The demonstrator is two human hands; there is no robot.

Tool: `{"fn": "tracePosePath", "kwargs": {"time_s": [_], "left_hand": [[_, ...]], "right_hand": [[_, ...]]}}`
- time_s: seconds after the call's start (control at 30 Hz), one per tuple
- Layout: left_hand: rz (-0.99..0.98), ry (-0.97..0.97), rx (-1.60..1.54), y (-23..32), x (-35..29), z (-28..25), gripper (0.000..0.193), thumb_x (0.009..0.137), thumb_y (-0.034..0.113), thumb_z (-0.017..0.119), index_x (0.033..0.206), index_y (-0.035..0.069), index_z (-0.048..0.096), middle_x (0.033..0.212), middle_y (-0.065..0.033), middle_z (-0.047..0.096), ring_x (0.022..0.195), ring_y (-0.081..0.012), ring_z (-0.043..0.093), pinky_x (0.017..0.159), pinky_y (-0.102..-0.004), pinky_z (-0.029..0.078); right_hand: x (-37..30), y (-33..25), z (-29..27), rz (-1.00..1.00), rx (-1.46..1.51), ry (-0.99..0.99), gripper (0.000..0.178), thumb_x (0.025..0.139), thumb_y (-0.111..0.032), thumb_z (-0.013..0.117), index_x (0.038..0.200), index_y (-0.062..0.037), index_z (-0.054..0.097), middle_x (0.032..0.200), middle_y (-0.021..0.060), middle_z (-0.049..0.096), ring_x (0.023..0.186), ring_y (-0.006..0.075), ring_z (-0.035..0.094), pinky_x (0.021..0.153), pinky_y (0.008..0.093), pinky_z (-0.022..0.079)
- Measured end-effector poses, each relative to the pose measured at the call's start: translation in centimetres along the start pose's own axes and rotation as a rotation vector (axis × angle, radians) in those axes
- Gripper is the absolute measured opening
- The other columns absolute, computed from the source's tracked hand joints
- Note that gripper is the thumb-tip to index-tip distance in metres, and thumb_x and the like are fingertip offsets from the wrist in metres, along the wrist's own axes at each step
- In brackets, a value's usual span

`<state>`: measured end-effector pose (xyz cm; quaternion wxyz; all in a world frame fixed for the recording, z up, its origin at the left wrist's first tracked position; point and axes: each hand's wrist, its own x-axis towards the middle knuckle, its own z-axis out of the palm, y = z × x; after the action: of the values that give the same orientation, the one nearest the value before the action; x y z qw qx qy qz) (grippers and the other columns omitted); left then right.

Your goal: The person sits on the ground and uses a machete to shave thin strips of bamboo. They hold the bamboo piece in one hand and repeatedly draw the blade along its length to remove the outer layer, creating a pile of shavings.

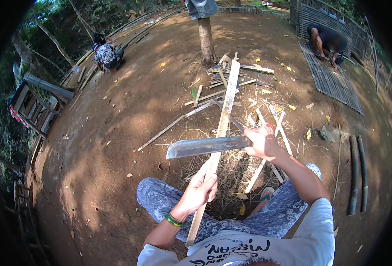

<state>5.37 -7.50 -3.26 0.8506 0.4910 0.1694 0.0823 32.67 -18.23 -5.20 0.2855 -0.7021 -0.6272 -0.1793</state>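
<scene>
My left hand (198,190) is closed round the lower part of a long, pale bamboo slat (225,116), which runs from my lap up and away toward a tree. In my right hand (263,142) is the handle of a machete (200,147), its broad, worn blade pointing left. The blade crosses over the slat above my left hand; whether the two touch I cannot tell. Curled shavings (231,173) lie on the ground between my legs. Several narrow bamboo strips (281,133) lie beyond and beneath my right hand.
A pile of cut bamboo pieces (216,86) lies by the tree trunk (206,40). Two dark poles (354,177) rest at the right. A person (328,43) crouches over a slatted bamboo panel (333,82) at the far right; another person (107,55) squats at the far left.
</scene>
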Motion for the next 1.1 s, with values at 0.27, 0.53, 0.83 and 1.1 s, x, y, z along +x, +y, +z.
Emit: {"fn": "tracePosePath", "kwargs": {"time_s": [0.27, 0.53, 0.83, 1.1], "left_hand": [[-0.010, -0.018, 0.029, -0.5, -0.7, -0.9, 0.057, 0.106, 0.014, 0.047, 0.157, 0.018, 0.022, 0.075, 0.0000, 0.045, 0.054, -0.0088, 0.045, 0.047, -0.0231, 0.039], [0.015, 0.017, 0.046, -0.4, -1.2, -0.5, 0.058, 0.107, 0.014, 0.045, 0.159, 0.015, 0.020, 0.069, 0.0017, 0.044, 0.052, -0.0068, 0.043, 0.047, -0.0223, 0.041], [-0.006, -0.010, 0.133, -1.3, -2.5, -0.9, 0.057, 0.107, 0.015, 0.047, 0.157, 0.016, 0.020, 0.073, 0.0002, 0.044, 0.052, -0.0085, 0.044, 0.047, -0.0227, 0.039], [-0.003, 0.032, 0.131, -2.0, -2.8, -1.1, 0.060, 0.106, 0.013, 0.047, 0.159, 0.018, 0.018, 0.074, 0.0003, 0.047, 0.052, -0.0084, 0.044, 0.047, -0.0230, 0.040]], "right_hand": [[1.2, 0.0, 0.1, 0.375, -0.005, -0.290, 0.020, 0.081, -0.023, 0.066, 0.092, -0.0066, 0.064, 0.067, 0.0144, 0.065, 0.060, 0.0293, 0.066, 0.059, 0.0434, 0.054], [0.5, -0.2, -1.1, -0.036, -0.059, -0.074, 0.019, 0.079, -0.027, 0.067, 0.086, -0.0093, 0.065, 0.056, 0.0087, 0.061, 0.048, 0.0257, 0.060, 0.051, 0.0411, 0.052], [0.3, 1.3, -1.4, 0.235, -0.044, -0.232, 0.021, 0.076, -0.025, 0.071, 0.088, -0.0084, 0.067, 0.058, 0.0114, 0.062, 0.054, 0.0259, 0.064, 0.060, 0.0431, 0.054], [-0.3, -0.7, -0.6, 0.176, 0.024, -0.287, 0.017, 0.073, -0.024, 0.068, 0.081, -0.0092, 0.063, 0.059, 0.0110, 0.062, 0.056, 0.0273, 0.065, 0.055, 0.0452, 0.051]]}}
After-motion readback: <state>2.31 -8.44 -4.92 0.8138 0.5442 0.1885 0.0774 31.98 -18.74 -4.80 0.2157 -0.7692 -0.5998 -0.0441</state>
